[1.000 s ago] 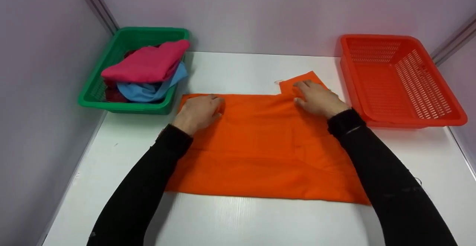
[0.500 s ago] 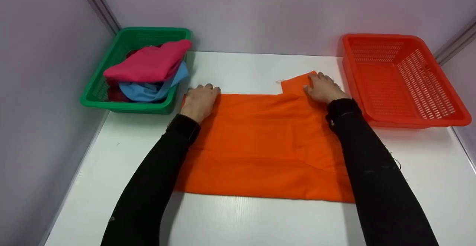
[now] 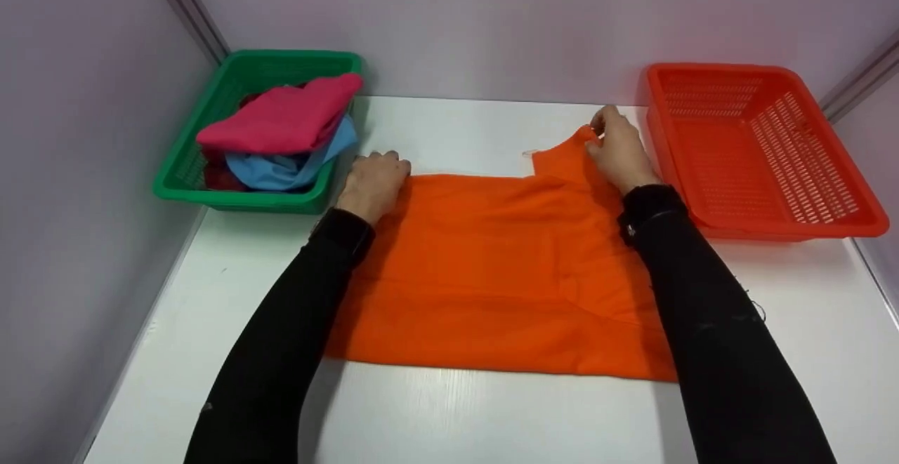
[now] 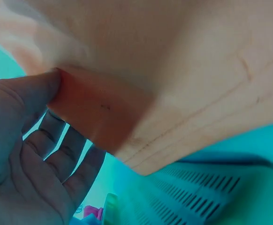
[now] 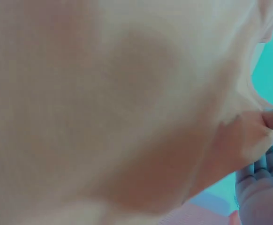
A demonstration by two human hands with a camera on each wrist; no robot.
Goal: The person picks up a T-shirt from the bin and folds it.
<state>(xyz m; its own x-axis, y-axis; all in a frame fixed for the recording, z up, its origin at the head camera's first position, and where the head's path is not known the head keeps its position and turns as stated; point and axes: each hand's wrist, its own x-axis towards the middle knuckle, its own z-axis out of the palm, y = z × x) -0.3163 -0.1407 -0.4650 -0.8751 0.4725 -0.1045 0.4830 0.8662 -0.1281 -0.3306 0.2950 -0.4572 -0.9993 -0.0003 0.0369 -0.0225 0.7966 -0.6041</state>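
Note:
An orange cloth [image 3: 477, 260] lies spread on the table, with a sleeve-like flap [image 3: 558, 158] jutting from its far right side. My left hand [image 3: 374, 182] is at the far left corner. In the left wrist view, the thumb of the left hand [image 4: 38, 176] lies on the cloth [image 4: 207, 65] with fingers underneath, pinching the corner. My right hand [image 3: 619, 149] pinches the flap's tip and holds it slightly raised. The right wrist view shows that right hand [image 5: 263, 187] with thumb above and fingers below the cloth [image 5: 103, 93]. Colours look shifted in both wrist views.
At the back left stands a green basket [image 3: 242, 201] holding a pink cloth [image 3: 281, 123], a blue cloth [image 3: 270, 171] and something dark red. A red basket [image 3: 793, 232] with perforated sides stands at the back right. Walls [image 3: 484, 29] border the white table [image 3: 449, 415].
Both hands have moved away from me, to the cloth's far edge. The left now pinches the corner. The right has slid to the flap's tip, gripped it and lifted it a little.

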